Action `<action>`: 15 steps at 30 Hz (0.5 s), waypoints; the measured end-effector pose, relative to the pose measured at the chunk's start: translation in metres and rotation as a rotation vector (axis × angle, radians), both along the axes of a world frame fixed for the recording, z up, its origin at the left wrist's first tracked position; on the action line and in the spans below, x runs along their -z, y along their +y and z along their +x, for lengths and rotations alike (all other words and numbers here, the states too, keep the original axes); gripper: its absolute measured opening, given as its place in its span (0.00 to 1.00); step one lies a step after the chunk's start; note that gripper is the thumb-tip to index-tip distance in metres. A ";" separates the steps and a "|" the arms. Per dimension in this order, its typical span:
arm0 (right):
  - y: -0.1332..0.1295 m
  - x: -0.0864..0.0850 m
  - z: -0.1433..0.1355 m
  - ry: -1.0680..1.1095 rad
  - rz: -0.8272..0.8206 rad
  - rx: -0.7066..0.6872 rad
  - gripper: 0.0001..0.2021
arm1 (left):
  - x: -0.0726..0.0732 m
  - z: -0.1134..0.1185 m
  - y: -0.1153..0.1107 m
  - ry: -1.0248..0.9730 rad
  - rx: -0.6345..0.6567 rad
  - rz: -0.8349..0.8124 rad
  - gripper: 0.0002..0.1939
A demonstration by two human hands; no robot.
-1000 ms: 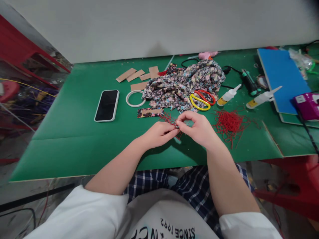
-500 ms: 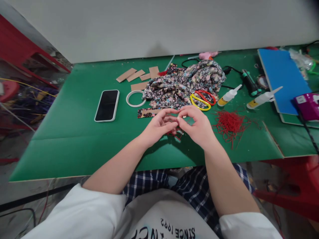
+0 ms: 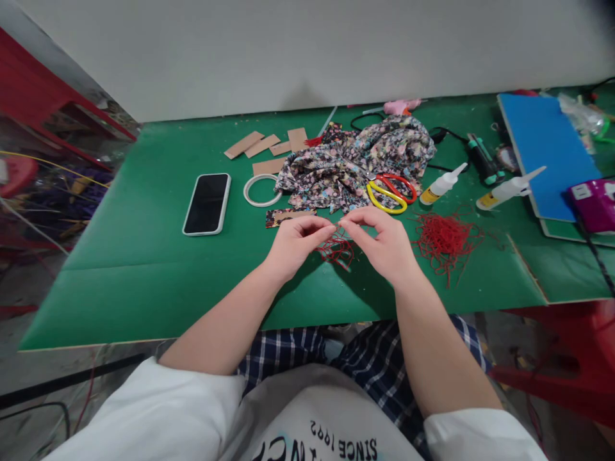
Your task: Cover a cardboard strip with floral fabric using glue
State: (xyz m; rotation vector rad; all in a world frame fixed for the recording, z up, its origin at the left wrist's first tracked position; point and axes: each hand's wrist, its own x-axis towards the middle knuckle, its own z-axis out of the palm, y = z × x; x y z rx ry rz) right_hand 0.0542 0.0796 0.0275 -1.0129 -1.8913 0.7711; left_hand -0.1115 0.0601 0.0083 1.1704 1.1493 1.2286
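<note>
Thin red strings point(image 3: 339, 250) hang in a loose bunch below my fingertips, above the green table. My left hand point(image 3: 302, 240) is closed in a pinch on these strings. Facing it, my right hand point(image 3: 377, 240) also pinches, its thumb and forefinger almost touching the left fingertips. The exact spot between the fingers is too small to make out. Just beyond my left hand lies a floral-covered cardboard strip point(image 3: 288, 218). A larger pile of red strings point(image 3: 446, 240) rests to the right of my right hand.
Floral fabric point(image 3: 355, 157) lies crumpled behind my hands with yellow-and-red scissors point(image 3: 391, 193) on it. Two glue bottles point(image 3: 439, 186) stand or lean at right. A tape roll point(image 3: 262, 190), cardboard pieces point(image 3: 243, 145) and a phone point(image 3: 206, 203) are at left. A pink glue gun point(image 3: 401, 107) sits behind.
My fingers have drawn together into pinches, the left fingers curling in from a spread pose. More of the red strings shows below them.
</note>
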 end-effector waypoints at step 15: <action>-0.003 -0.002 -0.002 0.124 -0.098 -0.004 0.05 | -0.004 0.000 -0.003 0.037 0.023 -0.019 0.10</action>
